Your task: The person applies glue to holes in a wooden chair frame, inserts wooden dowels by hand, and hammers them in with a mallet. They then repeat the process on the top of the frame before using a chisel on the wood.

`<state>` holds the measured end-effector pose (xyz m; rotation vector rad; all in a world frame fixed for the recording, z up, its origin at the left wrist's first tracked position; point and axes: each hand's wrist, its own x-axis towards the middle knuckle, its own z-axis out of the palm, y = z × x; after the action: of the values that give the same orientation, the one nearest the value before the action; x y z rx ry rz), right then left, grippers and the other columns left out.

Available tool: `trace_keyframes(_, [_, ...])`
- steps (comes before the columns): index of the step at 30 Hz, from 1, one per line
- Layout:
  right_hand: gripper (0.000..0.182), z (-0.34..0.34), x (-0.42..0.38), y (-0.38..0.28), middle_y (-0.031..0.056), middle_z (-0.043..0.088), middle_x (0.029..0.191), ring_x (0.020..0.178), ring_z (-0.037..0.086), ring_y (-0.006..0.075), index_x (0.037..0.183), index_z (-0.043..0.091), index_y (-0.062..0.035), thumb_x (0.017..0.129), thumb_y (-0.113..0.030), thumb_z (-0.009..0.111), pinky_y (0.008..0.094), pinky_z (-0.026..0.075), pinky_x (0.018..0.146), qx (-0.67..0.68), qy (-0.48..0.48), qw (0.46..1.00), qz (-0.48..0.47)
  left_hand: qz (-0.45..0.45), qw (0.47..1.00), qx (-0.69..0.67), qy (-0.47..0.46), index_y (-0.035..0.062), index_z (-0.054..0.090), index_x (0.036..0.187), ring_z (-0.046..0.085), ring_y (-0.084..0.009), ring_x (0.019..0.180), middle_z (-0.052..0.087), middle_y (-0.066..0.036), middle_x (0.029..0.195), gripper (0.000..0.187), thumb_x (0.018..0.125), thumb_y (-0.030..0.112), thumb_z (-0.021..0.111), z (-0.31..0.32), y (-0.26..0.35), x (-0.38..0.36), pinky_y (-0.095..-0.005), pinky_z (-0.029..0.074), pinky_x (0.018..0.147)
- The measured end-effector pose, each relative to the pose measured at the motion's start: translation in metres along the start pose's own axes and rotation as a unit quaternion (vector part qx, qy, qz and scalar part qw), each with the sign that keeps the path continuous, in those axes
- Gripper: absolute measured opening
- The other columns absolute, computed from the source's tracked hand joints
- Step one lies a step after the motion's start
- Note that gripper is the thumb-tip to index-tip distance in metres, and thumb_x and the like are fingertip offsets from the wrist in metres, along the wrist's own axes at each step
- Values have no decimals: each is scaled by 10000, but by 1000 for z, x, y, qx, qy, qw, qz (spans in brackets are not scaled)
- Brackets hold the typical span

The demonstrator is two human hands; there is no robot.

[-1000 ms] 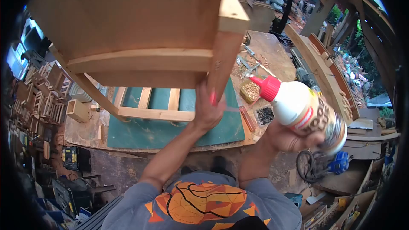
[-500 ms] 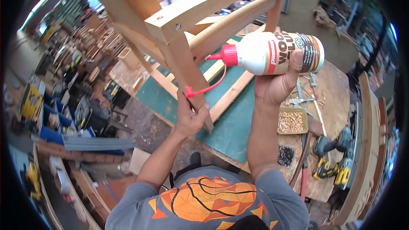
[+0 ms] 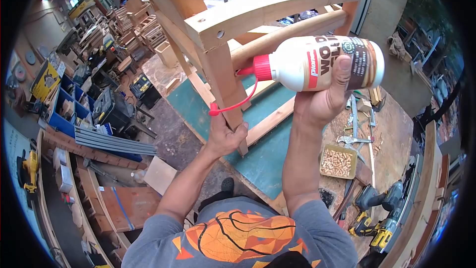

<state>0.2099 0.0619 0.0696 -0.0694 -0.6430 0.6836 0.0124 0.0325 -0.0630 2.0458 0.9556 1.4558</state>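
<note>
My right hand [image 3: 325, 100] is wrapped around a white wood glue bottle [image 3: 297, 64], thumb across its label. The bottle lies on its side in the air, its red nozzle [image 3: 246, 71] pointing left, with the tip right at the leg of a wooden chair frame [image 3: 277, 10]. From the bottle's neck hangs a red strap with a small red cap [image 3: 214, 109], which overlaps the leg in this view. My left hand [image 3: 224, 138] grips that leg near its lower end, fingers partly hidden behind the wood. Holes show in the curved top piece.
The frame rests on a green mat [image 3: 267, 164] on the workbench. To the right are a tray of wooden dowels [image 3: 338, 162], locking pliers [image 3: 354, 140], a hammer head [image 3: 363, 172] and cordless drills [image 3: 382, 201]. Blue bins [image 3: 74, 101] and stacked wood stand at left.
The nozzle has come up against the leg, where it stood a little in front before, and the bottle has turned slightly. The camera view has shifted. My left hand keeps its grip.
</note>
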Motion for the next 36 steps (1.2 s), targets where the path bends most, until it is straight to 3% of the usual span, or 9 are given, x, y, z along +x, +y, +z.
trace_keyframes(9, [551, 9, -34, -23, 162, 685, 1150, 1037, 703, 287, 1273, 551, 3, 992, -467, 607, 438, 581, 940, -37, 83, 980, -175, -94, 988, -118, 24, -32, 366, 1399, 535, -243, 1023, 486, -141, 1171, 689, 813, 96, 705, 2, 6, -9, -396, 468, 894])
trace_keyframes(12, [688, -30, -39, -54, 146, 649, 1209, 1131, 656, 295, 1304, 527, -27, 969, -627, 514, 447, 557, 974, -37, 208, 973, -90, -6, 986, 144, 84, -39, 389, 1377, 530, -290, 1033, 476, -170, 1173, 676, 822, 125, 737, 3, 6, -38, -415, 456, 921])
trace_keyframes(16, [600, -166, -92, -39, 139, 694, 1099, 999, 688, 342, 1183, 608, -65, 931, -607, 553, 543, 592, 831, 139, 396, 884, 207, 88, 996, 14, -21, -78, 363, 1418, 497, -350, 1147, 475, -233, 1263, 782, 822, 198, 785, 15, 16, -108, -445, 401, 1031])
trace_keyframes(20, [668, -184, -170, -4, 160, 666, 1192, 1055, 662, 373, 1275, 594, -108, 956, -668, 418, 557, 555, 894, 161, 397, 809, 402, -20, 987, 21, -155, -102, 237, 1518, 420, -418, 1350, 398, -298, 1456, 1033, 770, 255, 853, 76, 25, -71, -480, 354, 1130])
trace_keyframes(25, [669, -174, -189, -28, 112, 665, 1237, 949, 672, 253, 1272, 576, -139, 975, -698, 359, 464, 561, 758, 221, 388, 760, 473, -98, 979, -13, -180, -69, 511, 1338, 661, -321, 1108, 649, -229, 1200, 717, 787, 233, 854, 139, -9, -33, -401, 520, 946])
trace_keyframes(27, [552, -209, -196, -55, 80, 708, 1156, 828, 675, 212, 1257, 565, -111, 1009, -591, 448, 401, 556, 722, 16, 255, 763, 593, -135, 977, -36, -160, -48, 557, 1272, 674, -331, 1070, 670, -217, 1147, 621, 806, 243, 845, 152, -15, -18, -404, 526, 917])
trace_keyframes(29, [287, -202, -157, -114, 39, 731, 974, 716, 665, 170, 1110, 644, -40, 982, -296, 619, 309, 539, 675, -410, 122, 787, 444, -130, 987, -8, -99, -33, 571, 1249, 679, -337, 1020, 677, -214, 1110, 607, 809, 278, 849, 172, -28, -8, -408, 528, 895])
trace_keyframes(32, [165, -279, -110, -165, 188, 742, 973, 911, 727, 336, 999, 759, -92, 945, -175, 627, 449, 558, 800, -849, 33, 505, 153, -118, 991, -3, -67, -29, 565, 1259, 675, -334, 1027, 668, -212, 1125, 628, 800, 282, 860, 195, -27, -4, -408, 527, 903])
trace_keyframes(36, [222, -361, -93, -174, 204, 724, 1005, 901, 699, 397, 980, 763, -81, 879, -253, 665, 490, 557, 823, -881, -102, 380, 262, -91, 992, -30, -87, -26, 538, 1304, 663, -346, 1061, 651, -208, 1158, 689, 773, 258, 873, 210, -28, -10, -425, 518, 935])
